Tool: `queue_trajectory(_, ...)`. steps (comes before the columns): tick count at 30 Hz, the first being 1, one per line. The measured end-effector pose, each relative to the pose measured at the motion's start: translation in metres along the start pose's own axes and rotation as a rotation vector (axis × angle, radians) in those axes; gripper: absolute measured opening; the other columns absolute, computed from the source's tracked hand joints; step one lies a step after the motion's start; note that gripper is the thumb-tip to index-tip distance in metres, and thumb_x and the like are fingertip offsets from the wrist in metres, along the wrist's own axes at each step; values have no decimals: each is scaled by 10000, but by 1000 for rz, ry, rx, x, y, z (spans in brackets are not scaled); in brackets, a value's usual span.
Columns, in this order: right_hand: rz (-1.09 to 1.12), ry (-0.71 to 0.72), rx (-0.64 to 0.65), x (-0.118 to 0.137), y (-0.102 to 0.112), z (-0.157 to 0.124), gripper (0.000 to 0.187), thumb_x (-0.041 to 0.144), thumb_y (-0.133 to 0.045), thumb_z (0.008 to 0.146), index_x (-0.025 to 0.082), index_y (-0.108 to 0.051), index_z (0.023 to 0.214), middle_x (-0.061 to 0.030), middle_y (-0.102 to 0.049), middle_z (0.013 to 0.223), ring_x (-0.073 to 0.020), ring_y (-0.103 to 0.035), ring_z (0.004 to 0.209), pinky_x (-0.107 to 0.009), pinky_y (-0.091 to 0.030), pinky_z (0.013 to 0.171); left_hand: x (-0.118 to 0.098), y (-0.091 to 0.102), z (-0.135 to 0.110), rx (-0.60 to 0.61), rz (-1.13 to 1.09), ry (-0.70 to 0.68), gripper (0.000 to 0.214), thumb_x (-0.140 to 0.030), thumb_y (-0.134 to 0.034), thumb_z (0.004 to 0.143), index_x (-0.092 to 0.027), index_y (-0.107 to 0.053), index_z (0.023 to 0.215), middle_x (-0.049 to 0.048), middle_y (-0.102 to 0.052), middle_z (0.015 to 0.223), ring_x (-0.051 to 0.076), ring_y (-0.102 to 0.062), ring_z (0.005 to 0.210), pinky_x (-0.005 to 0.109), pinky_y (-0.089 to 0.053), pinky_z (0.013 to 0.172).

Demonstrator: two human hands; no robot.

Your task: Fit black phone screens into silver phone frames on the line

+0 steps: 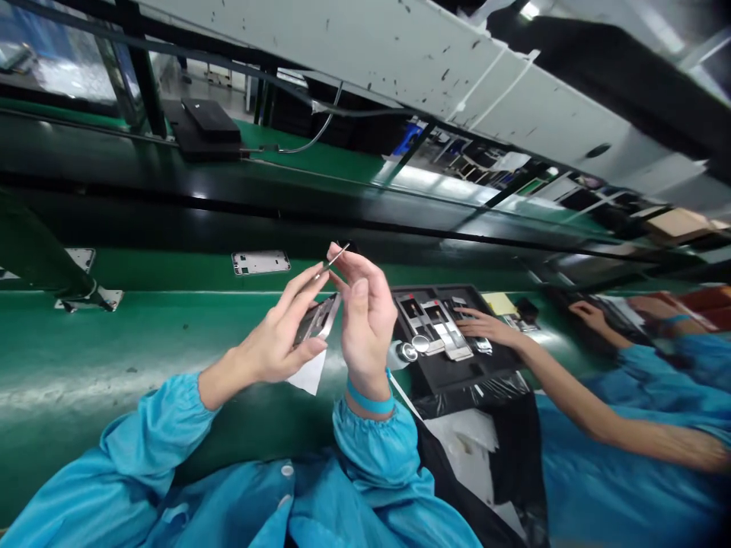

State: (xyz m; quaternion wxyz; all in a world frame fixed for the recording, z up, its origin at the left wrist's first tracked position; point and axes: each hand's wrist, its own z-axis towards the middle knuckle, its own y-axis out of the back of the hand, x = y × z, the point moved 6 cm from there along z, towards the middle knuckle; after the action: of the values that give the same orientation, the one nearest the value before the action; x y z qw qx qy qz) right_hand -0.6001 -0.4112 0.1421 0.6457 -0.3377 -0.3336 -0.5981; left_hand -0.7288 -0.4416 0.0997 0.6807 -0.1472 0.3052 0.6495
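Note:
My left hand [279,331] is closed around a phone housing [320,318] with a pale metal rim, its thumb along the lower edge. A slim, dark, shiny strip [332,262] slants up between the fingertips of both hands; its kind is not clear. Curled beside the housing, my right hand [366,316] has its fingertips at the strip's upper end, a blue band around the wrist. The palm hides part of the housing. Below both hands hangs a white sheet [310,374].
A black tray [439,377] with several phone frames [437,323] stands at right, a co-worker's hand [485,329] over it. Near it is a small bottle with a metal top [407,352]. Another frame [261,262] lies on the green bench. A pale overhead beam [365,46] crosses above.

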Motion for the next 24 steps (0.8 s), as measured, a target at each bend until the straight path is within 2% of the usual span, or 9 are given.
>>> queue_trajectory(2,22,14,-8,2,2,3,296,526,-653,1077,263,-682,1210,-95,-763,1356,-277,-709,1330,-522,-561,1173,1,-2,0,64,114,-44,899,-680,-510,1072,-282,-161,1799,220,-183,1825,454,-303,1660,578,-507,1232)
queue_trajectory(6,1,85,-40,13,6,9,198,445,-711,1055,262,-654,1006,-51,-770,1144,-238,-752,1141,-465,-578,1110,0,-6,-1,166,199,-54,989,-716,-516,1049,-254,-77,1806,249,-126,1831,464,-299,1663,565,-508,1238)
queue_trajectory(10,-24,108,-38,7,19,9,242,451,-670,1067,257,-619,930,-53,-719,1161,-243,-725,1139,-474,-562,1103,-4,-1,0,77,98,-59,837,-656,-546,1065,-197,-366,1741,254,-319,1768,449,-415,1608,564,-503,1239)
queue_trajectory(12,-59,99,-54,-13,35,4,261,475,-642,1068,259,-587,930,-64,-696,1241,-256,-700,1206,-494,-549,1115,2,14,5,-109,-34,91,718,-628,-516,1088,-184,-518,1652,245,-492,1664,392,-632,1419,522,-583,1141)
queue_trajectory(14,-209,18,-43,-50,52,-6,292,497,-591,1071,259,-554,906,-78,-678,1275,-264,-677,1240,-500,-538,1114,11,33,8,-327,-268,340,722,-671,-447,1098,-165,-569,1599,223,-703,1412,298,-784,1084,438,-660,941)
queue_trajectory(16,-544,-198,103,-102,60,-21,338,519,-543,1060,253,-553,850,-104,-684,1239,-274,-657,1234,-486,-522,1104,17,45,11,-467,-564,552,799,-739,-358,1091,-154,-546,1601,163,-802,1085,252,-794,834,390,-666,783)
queue_trajectory(18,-647,-296,167,-143,63,-40,332,484,-608,1000,243,-569,776,-128,-693,1119,-313,-654,1178,-519,-514,1081,13,51,17,-502,-826,658,852,-782,-279,1079,-162,-510,1616,122,-801,916,263,-793,760,398,-664,728)
queue_trajectory(20,-712,-349,190,-170,59,-56,304,437,-649,951,233,-581,735,-150,-687,1110,-349,-637,1169,-572,-489,1081,6,53,21,-500,-1006,699,845,-774,-221,1087,-180,-486,1626,119,-808,915,278,-803,753,411,-663,707)
queue_trajectory(24,-776,-378,210,-180,49,-71,170,353,-622,937,202,-688,895,-193,-673,1222,-387,-598,1241,-599,-456,1095,-11,46,19,-432,-1176,679,834,-790,-254,1076,-209,-477,1631,116,-814,949,307,-820,791,441,-660,744)
